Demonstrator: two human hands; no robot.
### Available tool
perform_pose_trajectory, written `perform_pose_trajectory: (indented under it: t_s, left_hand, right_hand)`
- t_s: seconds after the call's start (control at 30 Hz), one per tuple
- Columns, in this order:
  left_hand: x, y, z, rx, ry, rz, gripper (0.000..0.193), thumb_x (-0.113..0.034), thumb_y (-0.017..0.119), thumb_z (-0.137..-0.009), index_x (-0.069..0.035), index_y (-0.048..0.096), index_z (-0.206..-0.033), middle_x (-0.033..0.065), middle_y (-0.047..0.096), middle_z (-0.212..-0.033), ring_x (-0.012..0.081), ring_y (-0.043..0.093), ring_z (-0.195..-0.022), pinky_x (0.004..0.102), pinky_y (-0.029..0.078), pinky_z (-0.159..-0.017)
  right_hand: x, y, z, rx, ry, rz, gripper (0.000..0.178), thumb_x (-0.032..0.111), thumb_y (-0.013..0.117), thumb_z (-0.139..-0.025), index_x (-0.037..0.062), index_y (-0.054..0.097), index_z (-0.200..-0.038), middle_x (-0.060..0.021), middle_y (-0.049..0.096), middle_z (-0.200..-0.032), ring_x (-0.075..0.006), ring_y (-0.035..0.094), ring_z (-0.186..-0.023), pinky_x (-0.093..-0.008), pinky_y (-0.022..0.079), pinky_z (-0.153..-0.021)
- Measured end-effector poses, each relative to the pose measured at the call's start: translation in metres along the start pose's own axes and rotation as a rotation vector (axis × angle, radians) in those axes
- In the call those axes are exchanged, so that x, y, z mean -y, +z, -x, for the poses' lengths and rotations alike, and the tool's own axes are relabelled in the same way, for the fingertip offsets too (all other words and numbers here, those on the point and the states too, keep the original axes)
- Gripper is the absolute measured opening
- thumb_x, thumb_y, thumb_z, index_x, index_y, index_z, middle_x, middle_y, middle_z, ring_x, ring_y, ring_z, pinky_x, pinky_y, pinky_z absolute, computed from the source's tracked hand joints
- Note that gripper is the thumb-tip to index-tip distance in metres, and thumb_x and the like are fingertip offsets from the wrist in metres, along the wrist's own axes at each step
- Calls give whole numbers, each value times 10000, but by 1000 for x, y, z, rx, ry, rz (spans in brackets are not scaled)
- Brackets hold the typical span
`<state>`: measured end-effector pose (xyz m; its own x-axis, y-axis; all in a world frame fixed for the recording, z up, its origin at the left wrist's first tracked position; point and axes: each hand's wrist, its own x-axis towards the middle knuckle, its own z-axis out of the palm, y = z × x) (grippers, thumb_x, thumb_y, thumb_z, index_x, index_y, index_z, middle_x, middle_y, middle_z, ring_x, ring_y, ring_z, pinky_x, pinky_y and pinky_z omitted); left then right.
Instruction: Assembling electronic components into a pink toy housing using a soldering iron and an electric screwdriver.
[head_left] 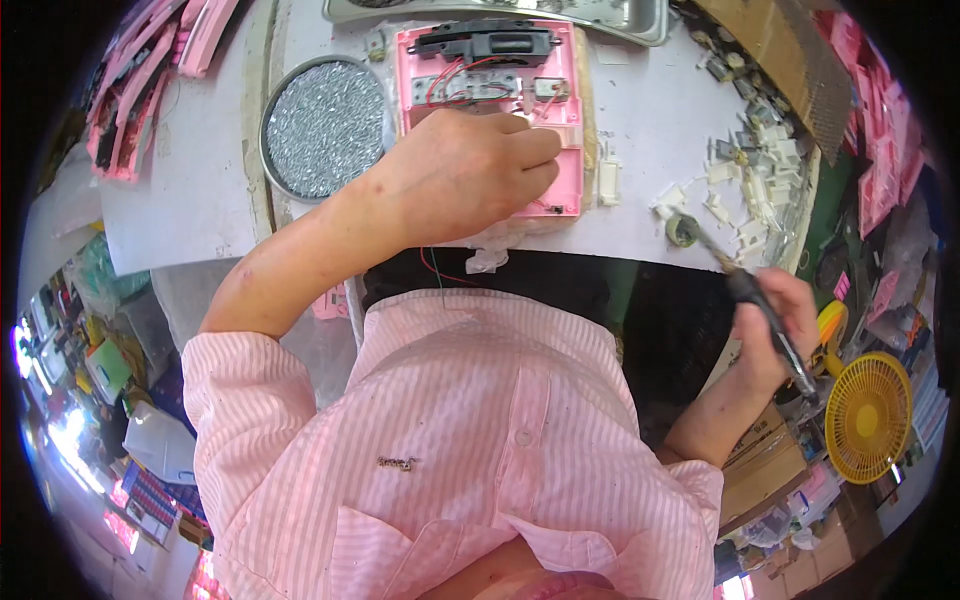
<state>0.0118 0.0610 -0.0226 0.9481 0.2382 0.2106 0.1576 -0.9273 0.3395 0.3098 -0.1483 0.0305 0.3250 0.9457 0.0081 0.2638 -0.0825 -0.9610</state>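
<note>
Housing [568, 185], 1 pc, open side up, upper centre of frame

Count: 1 housing, 1 left hand [470, 170], 1 right hand [775, 325], 1 black pen-shaped tool [758, 305]. 1 round tin [266, 150] upper left, full of shiny little metal parts [325, 125], far too many to count. 1 metal tray [655, 25] at top edge, cut off by the frame. 1 white plastic piece [608, 180] on its own just right of the housing; plus a loose heap of white and grey pieces [765, 190] upper right, overlapping, no honest count. 1 greenish ring-shaped piece [681, 231] by the tool's tip; can't tell if they touch.

Housing look: pink plastic, shallow, roughly rectangular. 1 black module [490, 43] across its top end, 1 grey perforated plate [490, 90] below that, 1 small silvery box [550, 88] at right. Thin red wires [431, 95] loop over the plate; number unclear.

Hands: my left is over the middle of the housing, fingers curled and bunched; tips hidden, can't tell what they pinch, if anything. My right, at right of frame, has its fingers wrapped round the tool's handle, tip pointing up-left.
</note>
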Motion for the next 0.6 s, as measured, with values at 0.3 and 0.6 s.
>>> perform_pose_trajectory:
  t_s: [0.3, 0.6]
  left_hand:
    - [-8, 0, -12, -24, -21, 44, 251, -72, 655, -761, -51, 679, -1010, 77, 664, -1028, 265, 670, -877, 372, 556, -714]
    - [-10, -2, -7, -149, -54, 100, 293, -44, 709, -801, -64, 688, -1092, 90, 652, -1074, 259, 676, -849, 364, 551, -668]
  right_hand:
    - [-26, -200, 43, -1129, -181, 160, 101, 6, 725, -868, 69, 648, -890, 24, 585, -757, -37, 439, -575, -189, 298, -491]
    - [-92, -216, -16, -1051, 52, 109, 208, 132, 741, -902, 39, 672, -1075, -47, 660, -877, -108, 584, -733, -259, 452, -606]
